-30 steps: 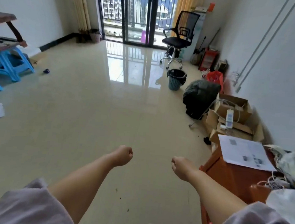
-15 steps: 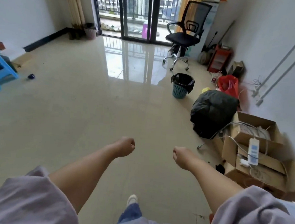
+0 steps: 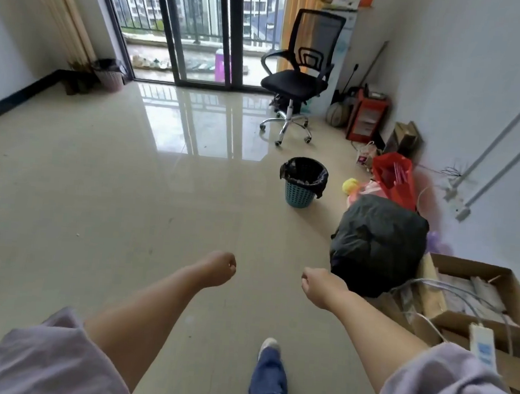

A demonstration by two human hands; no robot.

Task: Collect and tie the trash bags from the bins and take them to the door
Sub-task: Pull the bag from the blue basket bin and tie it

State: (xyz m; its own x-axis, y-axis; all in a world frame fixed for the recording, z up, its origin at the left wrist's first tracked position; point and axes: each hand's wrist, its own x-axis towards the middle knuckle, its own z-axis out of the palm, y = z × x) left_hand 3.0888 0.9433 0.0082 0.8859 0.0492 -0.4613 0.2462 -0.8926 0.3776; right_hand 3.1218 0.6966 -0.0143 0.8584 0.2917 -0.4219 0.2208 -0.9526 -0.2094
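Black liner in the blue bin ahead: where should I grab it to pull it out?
Grip the black liner by its cuff, folded over the blue bin's rim, reaching down from above. The loose flap hanging at the right side looks easiest to pinch first. Both hands are empty fists.

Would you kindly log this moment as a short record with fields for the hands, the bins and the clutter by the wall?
left hand: closed fist, holding nothing
right hand: closed fist, holding nothing
blue bin: upright on the floor ahead, black liner still in it
second bin: far left corner by the glass door
black bag: full, on the floor by the right wall
office chair: beyond the blue bin
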